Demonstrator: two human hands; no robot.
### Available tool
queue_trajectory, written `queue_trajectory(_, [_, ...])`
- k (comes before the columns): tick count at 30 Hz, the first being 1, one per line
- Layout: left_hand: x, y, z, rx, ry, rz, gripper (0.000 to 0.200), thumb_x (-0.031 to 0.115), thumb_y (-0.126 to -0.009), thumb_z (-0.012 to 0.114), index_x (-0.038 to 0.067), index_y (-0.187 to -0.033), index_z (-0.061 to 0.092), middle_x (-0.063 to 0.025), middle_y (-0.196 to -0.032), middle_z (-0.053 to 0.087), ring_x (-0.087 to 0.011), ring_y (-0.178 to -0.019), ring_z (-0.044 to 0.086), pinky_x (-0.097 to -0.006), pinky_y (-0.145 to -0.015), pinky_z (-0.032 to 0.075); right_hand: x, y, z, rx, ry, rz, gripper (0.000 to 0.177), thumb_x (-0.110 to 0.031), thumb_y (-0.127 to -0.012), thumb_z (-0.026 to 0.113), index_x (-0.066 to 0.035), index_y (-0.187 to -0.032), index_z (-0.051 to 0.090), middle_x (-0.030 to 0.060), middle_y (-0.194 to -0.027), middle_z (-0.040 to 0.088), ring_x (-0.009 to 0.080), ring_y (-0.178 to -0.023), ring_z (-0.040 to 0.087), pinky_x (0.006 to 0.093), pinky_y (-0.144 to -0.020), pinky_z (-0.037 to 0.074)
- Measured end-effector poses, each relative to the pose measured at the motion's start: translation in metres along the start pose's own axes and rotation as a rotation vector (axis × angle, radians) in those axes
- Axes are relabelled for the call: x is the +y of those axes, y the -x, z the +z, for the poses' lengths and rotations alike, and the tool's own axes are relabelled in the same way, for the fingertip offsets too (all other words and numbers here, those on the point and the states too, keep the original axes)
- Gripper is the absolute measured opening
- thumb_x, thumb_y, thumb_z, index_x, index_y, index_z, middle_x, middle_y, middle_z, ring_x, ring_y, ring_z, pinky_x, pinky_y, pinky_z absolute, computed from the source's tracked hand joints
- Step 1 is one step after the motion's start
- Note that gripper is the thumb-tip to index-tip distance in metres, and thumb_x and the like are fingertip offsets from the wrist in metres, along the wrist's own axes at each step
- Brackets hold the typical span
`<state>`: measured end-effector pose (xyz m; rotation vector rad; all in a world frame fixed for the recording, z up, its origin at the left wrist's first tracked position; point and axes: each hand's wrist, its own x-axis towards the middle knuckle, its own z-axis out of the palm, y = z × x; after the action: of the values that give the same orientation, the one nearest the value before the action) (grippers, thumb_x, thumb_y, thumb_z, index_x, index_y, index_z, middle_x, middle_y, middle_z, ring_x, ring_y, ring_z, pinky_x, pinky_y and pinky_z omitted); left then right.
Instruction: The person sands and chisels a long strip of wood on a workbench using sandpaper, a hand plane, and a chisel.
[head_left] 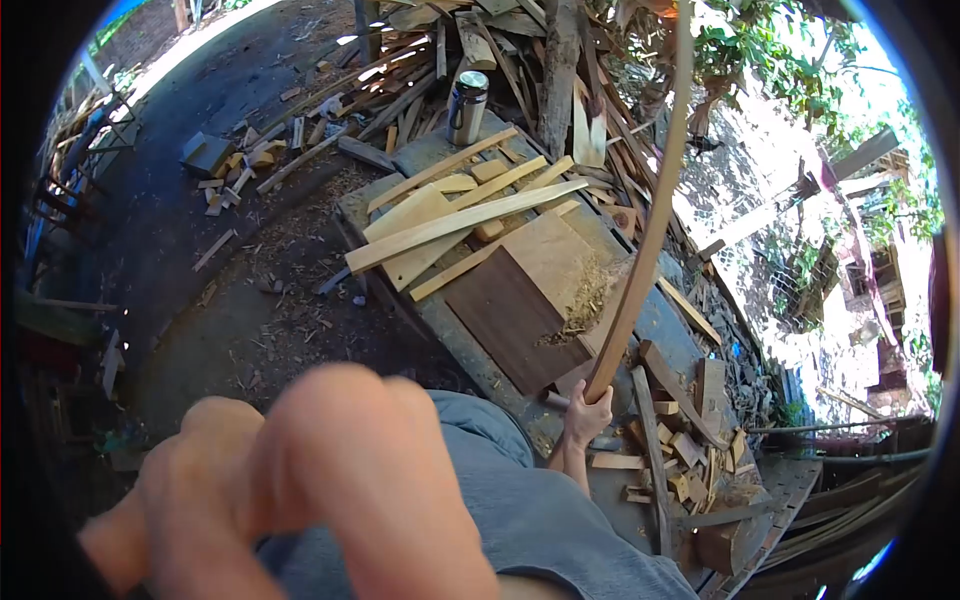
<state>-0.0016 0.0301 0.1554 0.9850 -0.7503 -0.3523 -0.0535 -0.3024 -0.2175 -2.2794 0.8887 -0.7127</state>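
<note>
My right hand (588, 415) is closed around the lower end of a long brown wooden strip (648, 245), which rises up past the top of the view. Close to the camera, my left hand (300, 470) looms large and blurred at the lower left, its fingers bent; whether anything is in it cannot be made out. Beyond the hands stands a workbench (480, 370) bearing a dark brown board (510, 310), a lighter board (545, 255) with wood shavings on it, and several pale strips, one long pale strip (465, 225) lying across the others.
A metal flask (468, 108) stands at the bench's far end. Offcuts (685, 450) are heaped at the lower right, near a wooden block (728, 545). More scraps and a grey box (206, 154) lie on the ground at left. Behind the bench are a post (560, 80) and stacked wood.
</note>
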Motion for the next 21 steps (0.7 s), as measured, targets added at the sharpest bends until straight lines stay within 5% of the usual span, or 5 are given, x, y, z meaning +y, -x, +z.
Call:
queue_trajectory(9, [-0.026, -0.025, -0.009, -0.101, 0.104, -0.042, 0.046, 0.039, -0.106, 0.032, 0.009, -0.103, 0.066, -0.0073, -0.088, 0.049, -0.0194, -0.09, 0.048, -0.0311, -0.07, 0.051, 0.032, 0.024, 0.004, 0.199, 0.081, 0.25, 0.032, -0.028, -0.079, 0.07, -0.001, -0.088, 0.055, 0.021, -0.07, 0.064, 0.04, -0.067, 0.066, 0.0455, -0.062, 0.049])
queue_trajectory(21, [-0.043, -0.027, -0.014, -0.083, 0.162, -0.081, 0.044, 0.038, -0.105, 0.033, 0.009, -0.103, 0.065, -0.0072, -0.088, 0.049, -0.0195, -0.089, 0.048, -0.0316, -0.07, 0.051, 0.03, 0.034, 0.004, -0.049, 0.219, 0.179, 0.031, -0.03, -0.076, 0.071, -0.007, -0.094, 0.06, 0.0203, -0.075, 0.067, 0.0414, -0.074, 0.067, 0.0484, -0.067, 0.052])
